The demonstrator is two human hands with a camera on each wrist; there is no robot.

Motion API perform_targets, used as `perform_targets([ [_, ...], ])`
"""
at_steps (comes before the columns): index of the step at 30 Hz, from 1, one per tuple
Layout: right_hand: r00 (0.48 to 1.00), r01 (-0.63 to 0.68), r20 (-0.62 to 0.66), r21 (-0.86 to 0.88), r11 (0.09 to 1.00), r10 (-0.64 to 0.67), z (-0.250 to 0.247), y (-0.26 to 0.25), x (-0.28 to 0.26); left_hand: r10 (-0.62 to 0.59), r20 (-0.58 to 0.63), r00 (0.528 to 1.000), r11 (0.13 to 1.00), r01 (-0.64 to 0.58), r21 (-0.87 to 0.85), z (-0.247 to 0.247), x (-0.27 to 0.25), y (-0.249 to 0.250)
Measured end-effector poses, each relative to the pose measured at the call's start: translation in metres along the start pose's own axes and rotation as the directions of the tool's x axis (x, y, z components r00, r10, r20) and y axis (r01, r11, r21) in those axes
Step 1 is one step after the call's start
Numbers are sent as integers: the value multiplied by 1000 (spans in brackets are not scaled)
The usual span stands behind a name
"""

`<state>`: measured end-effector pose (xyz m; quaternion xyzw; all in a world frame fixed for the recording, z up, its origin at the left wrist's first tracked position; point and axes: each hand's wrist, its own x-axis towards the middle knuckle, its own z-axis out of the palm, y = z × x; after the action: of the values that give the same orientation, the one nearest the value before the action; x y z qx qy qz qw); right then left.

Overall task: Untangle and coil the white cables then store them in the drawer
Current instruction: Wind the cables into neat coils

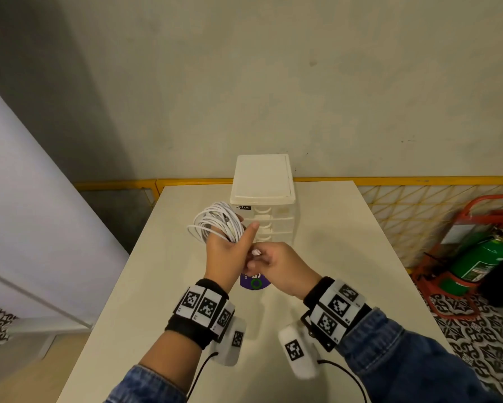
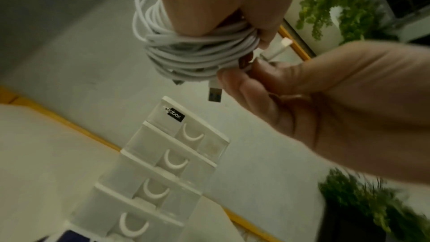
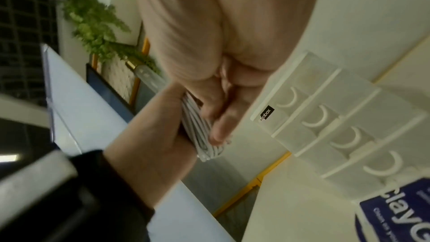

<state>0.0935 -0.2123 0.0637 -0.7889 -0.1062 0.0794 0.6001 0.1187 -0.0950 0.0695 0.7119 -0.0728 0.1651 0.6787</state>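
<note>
A coil of white cables point(image 1: 215, 223) is wound round my left hand point(image 1: 243, 232), held above the table with the thumb pressed on the loops. My right hand point(image 1: 254, 258) is right beside it and pinches a loose white cable end point(image 1: 256, 252). In the left wrist view the coil point(image 2: 197, 56) wraps the fingers, a USB plug point(image 2: 215, 95) hangs from it, and the right hand's fingertips point(image 2: 235, 78) touch the bundle. The right wrist view shows the coil point(image 3: 200, 135) in the left hand point(image 3: 158, 132). Behind the hands stands the white drawer unit point(image 1: 263, 199), all drawers pushed in.
The drawer unit point(image 2: 163, 163) has several stacked drawers with curved pulls. A purple round label point(image 1: 255, 282) lies on the white table point(image 1: 346, 271) under the hands. A yellow mesh fence runs behind the table and a green fire extinguisher point(image 1: 480, 257) stands at the right.
</note>
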Motion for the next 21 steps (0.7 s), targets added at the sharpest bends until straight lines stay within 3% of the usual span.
perform_targets([
  [4,979,76,-190,26,997,-69,4,-2,4,-152,6,988,969,150,-194,-2,5,4],
  [7,962,112,-250,4,994,-108,2,-3,6,-304,91,948,874,316,-370,-5,5,2],
  [9,950,141,-278,-27,990,-143,0,-4,6,-318,150,936,824,352,-444,-7,5,1],
  [13,941,121,-307,-97,988,-145,1,1,6,-308,185,933,836,358,-415,-8,6,1],
  [15,940,54,-330,-118,992,-91,3,4,6,-314,211,926,821,377,-429,-11,6,-1],
  [17,946,-62,-318,-6,998,57,3,7,9,-310,261,914,767,403,-499,-15,8,-3],
  [19,955,-197,-191,159,967,226,5,9,11,-333,321,887,670,462,-581,-17,10,-6],
  [21,953,-268,-41,342,900,300,11,11,12,-336,381,861,594,508,-624,-18,11,-7],
])
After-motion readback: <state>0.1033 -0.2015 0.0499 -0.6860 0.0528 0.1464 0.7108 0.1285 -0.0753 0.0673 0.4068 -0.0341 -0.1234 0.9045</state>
